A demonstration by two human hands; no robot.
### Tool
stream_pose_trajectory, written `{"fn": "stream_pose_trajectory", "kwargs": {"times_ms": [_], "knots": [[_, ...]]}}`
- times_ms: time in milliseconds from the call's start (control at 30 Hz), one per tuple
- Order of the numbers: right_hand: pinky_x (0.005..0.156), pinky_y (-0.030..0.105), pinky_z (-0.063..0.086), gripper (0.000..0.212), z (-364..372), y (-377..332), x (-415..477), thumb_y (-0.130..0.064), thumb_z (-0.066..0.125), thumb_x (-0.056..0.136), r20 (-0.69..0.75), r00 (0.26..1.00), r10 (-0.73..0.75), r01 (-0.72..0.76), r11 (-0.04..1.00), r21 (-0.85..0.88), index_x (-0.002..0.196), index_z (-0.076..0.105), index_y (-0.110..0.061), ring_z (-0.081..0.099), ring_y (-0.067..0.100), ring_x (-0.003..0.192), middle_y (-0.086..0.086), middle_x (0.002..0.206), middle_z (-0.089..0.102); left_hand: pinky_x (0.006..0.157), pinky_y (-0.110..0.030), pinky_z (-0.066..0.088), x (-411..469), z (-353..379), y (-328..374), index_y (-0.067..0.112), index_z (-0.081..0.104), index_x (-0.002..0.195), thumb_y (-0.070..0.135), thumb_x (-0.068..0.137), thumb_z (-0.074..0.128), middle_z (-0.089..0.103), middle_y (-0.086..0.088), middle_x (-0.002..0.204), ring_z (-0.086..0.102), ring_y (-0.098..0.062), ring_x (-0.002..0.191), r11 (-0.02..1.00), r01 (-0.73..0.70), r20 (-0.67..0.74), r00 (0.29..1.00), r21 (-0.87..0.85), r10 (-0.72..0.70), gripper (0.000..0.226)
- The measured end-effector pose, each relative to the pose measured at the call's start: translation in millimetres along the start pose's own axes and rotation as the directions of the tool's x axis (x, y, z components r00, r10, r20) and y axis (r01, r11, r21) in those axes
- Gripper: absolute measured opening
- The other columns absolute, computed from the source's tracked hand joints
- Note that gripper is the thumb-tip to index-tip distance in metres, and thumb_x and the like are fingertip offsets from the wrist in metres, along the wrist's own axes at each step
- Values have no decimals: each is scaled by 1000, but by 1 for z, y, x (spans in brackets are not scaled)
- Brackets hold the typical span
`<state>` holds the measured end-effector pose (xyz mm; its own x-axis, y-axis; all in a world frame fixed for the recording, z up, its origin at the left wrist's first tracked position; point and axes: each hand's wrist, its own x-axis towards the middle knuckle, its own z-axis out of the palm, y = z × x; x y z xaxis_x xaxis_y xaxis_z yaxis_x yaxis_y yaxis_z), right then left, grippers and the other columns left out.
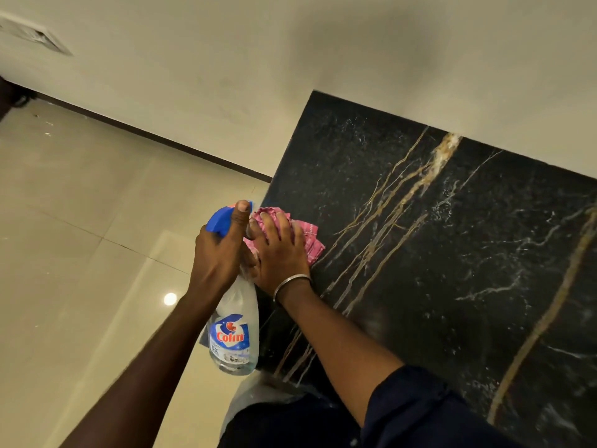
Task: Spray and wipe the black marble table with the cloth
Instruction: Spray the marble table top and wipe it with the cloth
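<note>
The black marble table (452, 253), veined in gold and white, fills the right half of the view and meets the wall at its far side. My right hand (279, 250) lies flat on a crumpled pink cloth (310, 237) at the table's left edge, fingers spread over it. Just left of that edge my left hand (219, 250) grips a clear spray bottle (235, 331) with a blue trigger head and a "Colin" label, held off the table above the floor. The thumb rests on top of the blue head.
Glossy cream floor tiles (80, 237) spread out to the left, with a light reflection on them. A cream wall (290, 59) with a dark skirting strip (161, 140) runs behind the table. My dark sleeve shows at the bottom.
</note>
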<state>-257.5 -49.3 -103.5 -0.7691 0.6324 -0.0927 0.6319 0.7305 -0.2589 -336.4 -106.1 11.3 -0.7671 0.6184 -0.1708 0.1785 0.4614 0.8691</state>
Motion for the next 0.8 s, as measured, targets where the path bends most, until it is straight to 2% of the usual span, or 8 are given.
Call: {"fn": "stream_pose_trajectory", "kwargs": {"times_ms": [100,200,400,533,633,733,800], "knots": [[114,55,23,65,12,-20,-28,-52,48,91,16,1000,-9,9,1000,6,147,34,-22,25,33,142,8,153,32,64,-37,52,-15,-11,-13,0,61,89,84,80,33,60,-27,74,59,-36,65,1000,16,-32,999,9,-15,89],[114,55,22,63,23,-38,-56,-51,41,94,30,999,-25,25,1000,-8,149,31,-22,25,33,142,8,152,29,71,-49,55,-30,-18,-22,2,62,93,78,80,33,59,-30,74,62,-47,71,998,65,-45,997,17,-65,83],[111,53,27,57,44,-73,-97,-44,36,95,-22,999,-39,38,998,-52,149,30,-27,34,30,138,4,148,37,67,-35,46,-58,-32,-34,-3,62,94,66,93,38,57,-25,74,54,-28,66,1000,29,-37,999,12,-28,72],[112,51,27,60,49,-89,-118,-47,28,93,14,999,-45,45,998,-41,149,31,-27,32,30,139,3,152,38,70,-37,48,-73,-42,-39,-1,62,93,73,86,35,62,-30,83,56,-29,68,1000,19,-13,1000,5,-19,79],[113,52,25,61,49,-98,-131,-49,27,94,40,999,-34,34,999,-14,150,29,-26,31,30,141,4,153,36,71,-39,50,-81,-49,-40,2,61,94,71,89,36,62,-31,87,57,-32,69,1000,12,-4,1000,11,-12,73],[114,53,23,64,50,-104,-140,-55,30,92,54,998,-28,28,1000,3,150,31,-27,29,31,142,5,153,35,73,-50,55,-88,-56,-41,18,61,94,77,85,36,63,-27,86,61,-44,72,1000,16,37,999,-3,-15,64],[115,54,23,66,52,-107,-146,-59,35,90,60,998,-9,9,1000,13,149,32,-28,29,30,142,4,154,34,73,-47,54,-90,-59,-41,22,61,88,70,91,37,63,-20,79,60,-37,69,1000,15,38,999,4,-16,53]]}}
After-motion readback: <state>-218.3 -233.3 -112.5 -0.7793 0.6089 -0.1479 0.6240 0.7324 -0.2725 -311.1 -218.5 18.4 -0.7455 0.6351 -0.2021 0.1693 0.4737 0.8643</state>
